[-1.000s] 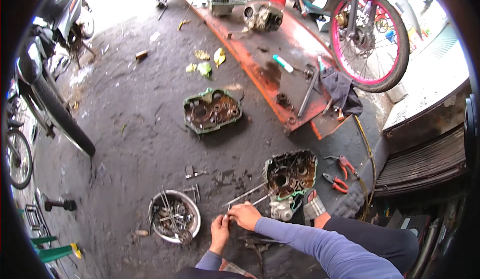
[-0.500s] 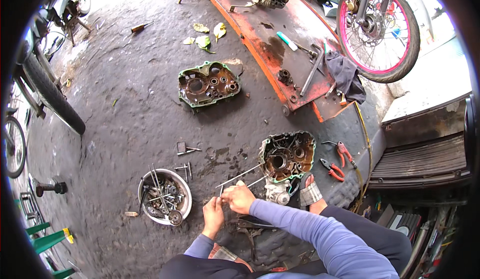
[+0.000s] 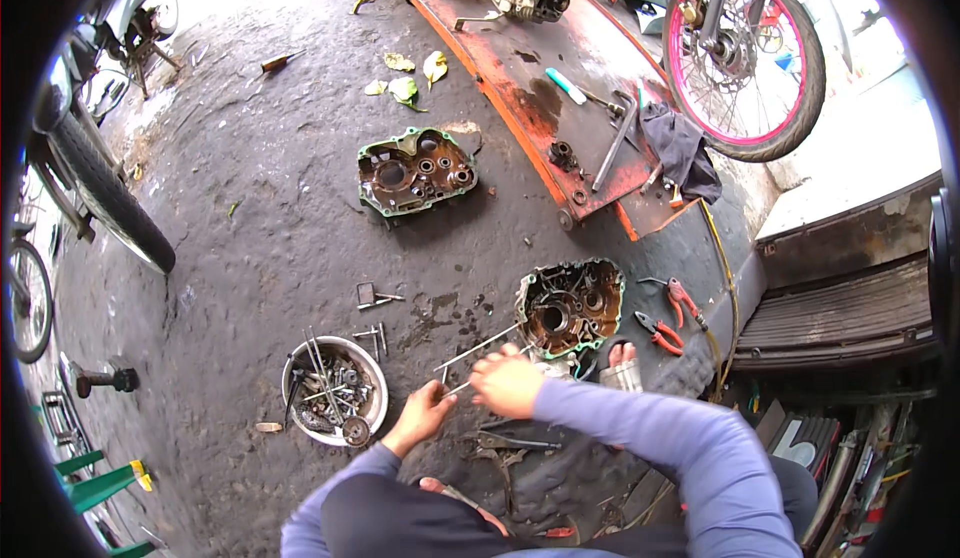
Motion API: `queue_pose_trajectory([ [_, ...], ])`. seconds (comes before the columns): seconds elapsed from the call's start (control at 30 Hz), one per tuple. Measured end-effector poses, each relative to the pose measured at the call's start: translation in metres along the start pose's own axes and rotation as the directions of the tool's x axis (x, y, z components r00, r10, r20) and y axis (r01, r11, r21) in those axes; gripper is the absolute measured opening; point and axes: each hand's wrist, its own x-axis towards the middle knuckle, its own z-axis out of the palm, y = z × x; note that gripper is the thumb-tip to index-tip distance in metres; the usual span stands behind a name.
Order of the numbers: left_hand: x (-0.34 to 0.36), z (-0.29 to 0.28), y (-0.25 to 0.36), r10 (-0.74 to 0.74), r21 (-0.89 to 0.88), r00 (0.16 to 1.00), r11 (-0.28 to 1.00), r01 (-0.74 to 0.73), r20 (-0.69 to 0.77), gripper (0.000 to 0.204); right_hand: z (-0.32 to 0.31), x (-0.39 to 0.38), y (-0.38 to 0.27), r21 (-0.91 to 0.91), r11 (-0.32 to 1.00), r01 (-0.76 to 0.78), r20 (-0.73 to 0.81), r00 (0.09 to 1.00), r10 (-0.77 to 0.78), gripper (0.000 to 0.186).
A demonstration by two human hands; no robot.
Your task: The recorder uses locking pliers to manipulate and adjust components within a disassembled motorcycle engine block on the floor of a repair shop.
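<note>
An engine case half (image 3: 556,339) with a green gasket edge lies open side up in front of me on the right. Two thin metal rods reach from it toward my hands. The upper rod (image 3: 485,346) is uncovered. My left hand (image 3: 422,418) is closed, with thumb and fingers on the near end of the lower rod (image 3: 458,389). Slightly blurred, my right hand (image 3: 507,383) curls over the same rod closer to the case. Its fingertips are partly hidden. A white bowl (image 3: 377,398) of bolts and small parts stands left of my left hand.
Red-handled pliers (image 3: 660,334) lie right of the case, near my foot. Another case half (image 3: 415,173) sits farther off. An orange-edged platform (image 3: 590,148) carries tools, a cloth and an engine part. A pink-rimmed wheel (image 3: 745,58) stands behind it. T-shaped tools (image 3: 376,339) lie beside the bowl.
My right hand has moved right along the rod, away from my left hand. My left hand stays at the rod's near end. The view has shifted slightly.
</note>
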Motion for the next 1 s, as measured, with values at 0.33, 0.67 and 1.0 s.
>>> queue_pose_trajectory([
  [0.33,0.014,-0.059,0.06,-0.409,0.086,0.767,0.901,0.425,0.494,0.032,-0.121,-0.085,0.156,-0.03,0.994,-0.11,0.122,0.986,0.113,0.027],
  [0.67,-0.028,0.046,0.04,-0.481,-0.491,0.793,0.828,0.271,-0.374,0.008,0.021,0.043,0.27,0.556,0.805,-0.207,-0.276,0.868,0.413,0.023],
  [1.0,-0.003,0.061,0.043,-0.533,-0.556,0.745,0.788,0.264,-0.402,0.025,0.054,0.072,0.312,0.339,0.939,-0.049,-0.47,0.856,0.214,0.014],
])
